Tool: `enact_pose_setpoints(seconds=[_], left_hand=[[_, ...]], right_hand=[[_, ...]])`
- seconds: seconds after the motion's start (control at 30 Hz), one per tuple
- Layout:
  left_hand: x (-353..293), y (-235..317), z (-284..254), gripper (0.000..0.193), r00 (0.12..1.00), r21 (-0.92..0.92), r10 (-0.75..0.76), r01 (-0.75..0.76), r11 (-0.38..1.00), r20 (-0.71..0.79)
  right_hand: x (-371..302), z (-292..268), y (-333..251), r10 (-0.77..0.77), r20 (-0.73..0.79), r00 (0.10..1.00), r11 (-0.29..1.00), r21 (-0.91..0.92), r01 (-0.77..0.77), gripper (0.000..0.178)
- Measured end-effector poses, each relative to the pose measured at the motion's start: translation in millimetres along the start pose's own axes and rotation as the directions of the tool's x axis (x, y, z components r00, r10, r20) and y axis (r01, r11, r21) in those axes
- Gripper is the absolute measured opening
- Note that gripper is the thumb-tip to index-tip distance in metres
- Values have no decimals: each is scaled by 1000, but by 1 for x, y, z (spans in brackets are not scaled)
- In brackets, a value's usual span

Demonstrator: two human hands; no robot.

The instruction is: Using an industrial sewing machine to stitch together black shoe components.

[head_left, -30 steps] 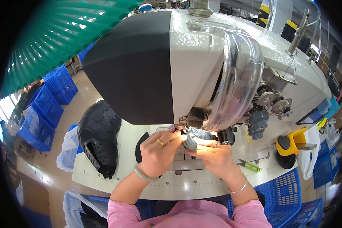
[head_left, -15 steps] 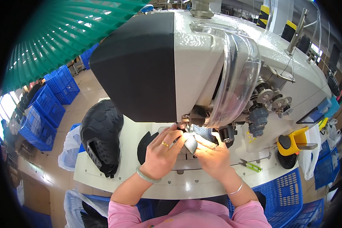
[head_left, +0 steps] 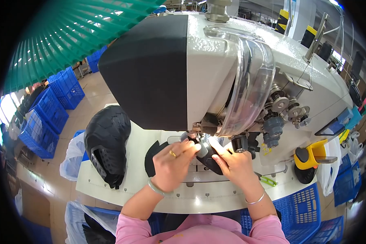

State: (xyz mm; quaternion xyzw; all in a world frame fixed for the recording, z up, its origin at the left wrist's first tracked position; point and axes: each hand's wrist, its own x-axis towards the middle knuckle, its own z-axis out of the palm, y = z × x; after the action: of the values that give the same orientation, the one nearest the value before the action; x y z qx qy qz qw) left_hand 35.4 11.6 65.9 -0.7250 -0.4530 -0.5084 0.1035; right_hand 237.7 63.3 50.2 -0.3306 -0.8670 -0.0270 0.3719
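My left hand [head_left: 171, 162] is closed, its fingertips pinching the left edge of a small black and grey shoe-upper-like piece [head_left: 210, 163] under the needle area of the sewing machine [head_left: 148, 77]. The piece has a grey textured patch [head_left: 203, 151] toward its upper end. On the right side of the piece my right hand [head_left: 236, 163] grips it, index finger stretched toward the presser foot [head_left: 197, 132] and thumb lower on the black part. The needle itself is too small to make out. A loose black piece [head_left: 152, 156] lies left of my left hand.
Stacked black pieces [head_left: 105, 144] lie on the table's left. Green-handled thread snips [head_left: 268, 180] rest beside my right wrist, partly hidden. Further right stands a yellow holder [head_left: 313, 155]. A blue crate [head_left: 299, 211] sits below the table, and a green ribbed shade [head_left: 65, 44] overhangs the upper left.
The piece has turned, so more of its black part shows between my hands. My left fingers have curled in more tightly; my right hand has shifted slightly right, its thumb now apart from its index finger.
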Motion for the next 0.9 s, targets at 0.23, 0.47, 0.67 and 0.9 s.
enact_pose_setpoints(seconds=[0.23,0.47,0.67,0.9], left_hand=[[-1,1,0,31,984,143,177,-177,974,17],[-2,-2,1,33,979,143,195,-202,969,57],[-2,-3,4,26,984,147,174,-178,973,45],[1,-9,3,29,986,16,160,-160,987,-44]], right_hand=[[5,5,-1,-3,-63,998,1000,-7,2,15],[1,15,2,48,-121,991,998,36,-44,14],[0,17,-6,41,-148,988,998,-38,-47,14],[-4,23,-17,74,-149,986,995,-50,-82,37]])
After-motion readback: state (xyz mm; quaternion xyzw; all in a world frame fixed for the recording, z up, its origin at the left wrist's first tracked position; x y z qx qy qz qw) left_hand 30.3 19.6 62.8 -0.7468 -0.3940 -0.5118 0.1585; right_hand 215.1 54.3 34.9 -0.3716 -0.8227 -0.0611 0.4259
